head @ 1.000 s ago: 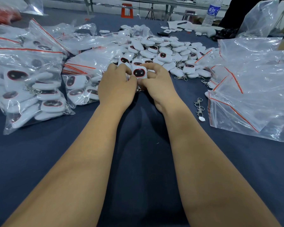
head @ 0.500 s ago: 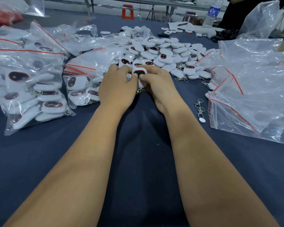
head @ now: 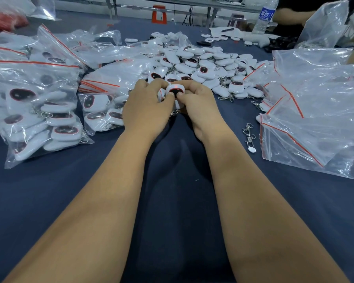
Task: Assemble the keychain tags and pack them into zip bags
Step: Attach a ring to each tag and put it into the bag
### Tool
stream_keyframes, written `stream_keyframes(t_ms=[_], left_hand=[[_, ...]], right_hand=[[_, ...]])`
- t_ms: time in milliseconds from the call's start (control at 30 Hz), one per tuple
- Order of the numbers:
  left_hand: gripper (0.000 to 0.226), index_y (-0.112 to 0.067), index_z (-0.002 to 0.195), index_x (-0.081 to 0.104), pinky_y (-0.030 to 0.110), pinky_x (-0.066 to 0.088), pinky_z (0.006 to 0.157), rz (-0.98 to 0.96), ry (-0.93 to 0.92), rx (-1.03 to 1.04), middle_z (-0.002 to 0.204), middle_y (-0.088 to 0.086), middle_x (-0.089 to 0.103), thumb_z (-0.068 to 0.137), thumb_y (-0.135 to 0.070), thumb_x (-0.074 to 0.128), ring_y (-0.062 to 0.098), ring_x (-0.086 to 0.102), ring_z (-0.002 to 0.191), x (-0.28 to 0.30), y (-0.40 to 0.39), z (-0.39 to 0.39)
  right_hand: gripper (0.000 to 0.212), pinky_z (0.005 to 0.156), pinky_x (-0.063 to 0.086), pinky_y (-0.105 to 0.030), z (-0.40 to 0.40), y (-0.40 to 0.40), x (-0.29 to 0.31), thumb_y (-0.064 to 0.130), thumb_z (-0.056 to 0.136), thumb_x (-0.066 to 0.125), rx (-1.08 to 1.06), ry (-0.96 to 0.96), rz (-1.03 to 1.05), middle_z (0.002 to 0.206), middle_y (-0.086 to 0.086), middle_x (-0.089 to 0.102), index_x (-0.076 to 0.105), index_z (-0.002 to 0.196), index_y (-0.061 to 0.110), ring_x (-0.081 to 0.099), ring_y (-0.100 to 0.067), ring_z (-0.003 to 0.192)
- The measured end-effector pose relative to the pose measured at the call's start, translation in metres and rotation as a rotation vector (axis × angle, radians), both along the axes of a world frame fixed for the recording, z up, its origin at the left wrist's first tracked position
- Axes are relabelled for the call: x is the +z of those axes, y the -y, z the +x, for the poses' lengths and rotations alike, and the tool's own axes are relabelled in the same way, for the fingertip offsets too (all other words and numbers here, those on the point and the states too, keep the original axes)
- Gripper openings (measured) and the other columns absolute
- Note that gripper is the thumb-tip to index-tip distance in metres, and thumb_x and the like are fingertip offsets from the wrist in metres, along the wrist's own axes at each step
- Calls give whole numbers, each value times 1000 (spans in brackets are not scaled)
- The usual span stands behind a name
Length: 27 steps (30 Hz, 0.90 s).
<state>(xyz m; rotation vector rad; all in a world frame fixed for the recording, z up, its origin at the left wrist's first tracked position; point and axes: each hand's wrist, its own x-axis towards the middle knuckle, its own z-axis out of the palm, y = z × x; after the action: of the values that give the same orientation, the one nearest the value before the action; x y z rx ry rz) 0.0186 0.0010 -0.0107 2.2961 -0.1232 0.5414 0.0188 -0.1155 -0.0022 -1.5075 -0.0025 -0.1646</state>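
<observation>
Both hands up mid-bench, just in front of the loose tag pile (head: 204,62). Left hand (head: 145,107) & right hand (head: 196,105) pinch one white keychain tag (head: 174,91) btwn them, fingers curled, dark face w/ red rim up. Filled zip bags (head: 45,111) at left, empty zip bags (head: 315,111) at right, spare clasps (head: 249,134) near right wrist.

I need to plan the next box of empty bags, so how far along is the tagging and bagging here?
Done: several filled zip bags of tags lie at the left. In hand: the left hand and right hand both grip one white tag. Left: a big loose tag pile behind the hands, spare metal clips on the cloth, and empty zip bags at the right. Plenty remains, roughly half by appearance.
</observation>
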Motion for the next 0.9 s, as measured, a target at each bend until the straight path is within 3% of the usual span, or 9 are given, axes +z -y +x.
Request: stream_keyframes(t_ms=[100,233,433,667,767,900], left_hand=[[23,-36,111,60,31,33,70,1,-1,5,102,-7,45,92,-44,51,21,54,97,0,-1,0],[22,-33,112,60,31,33,70,-4,9,-3,101,-6,45,93,-41,52,22,54,96,0,-1,-1],[20,-30,111,60,33,37,74,-18,30,-12,101,-3,44,92,-37,55,26,54,100,1,0,-1],[26,-26,115,62,32,39,78,-62,25,9,106,-3,48,92,-34,52,25,55,104,4,1,-3],[32,-23,117,62,30,38,80,-146,1,24,109,-3,49,87,-24,54,22,54,107,7,1,-6],[43,-13,124,58,33,40,84,-19,6,64,121,10,54,81,-7,55,29,52,113,10,1,-9]], right_hand=[[31,66,52,-20,-2,0,1,-9,94,44,20,10,9,85,-6,70,64,112,5,65,-11,73],[32,65,52,-18,-4,-1,2,-12,93,43,38,29,24,83,-5,69,63,111,3,64,-9,69],[34,78,52,-28,-5,-3,3,-14,91,41,42,27,10,93,-13,68,62,113,1,62,-20,84],[29,75,55,-31,-4,-3,1,-6,92,53,-3,-8,-7,96,-15,70,60,119,-3,65,-18,77],[17,77,59,-34,-3,-3,0,1,92,60,-42,-37,-4,99,-17,67,59,109,4,66,-20,78],[10,65,59,-27,-5,-3,3,11,95,60,-92,-8,80,93,-7,63,52,93,16,67,-17,78]])
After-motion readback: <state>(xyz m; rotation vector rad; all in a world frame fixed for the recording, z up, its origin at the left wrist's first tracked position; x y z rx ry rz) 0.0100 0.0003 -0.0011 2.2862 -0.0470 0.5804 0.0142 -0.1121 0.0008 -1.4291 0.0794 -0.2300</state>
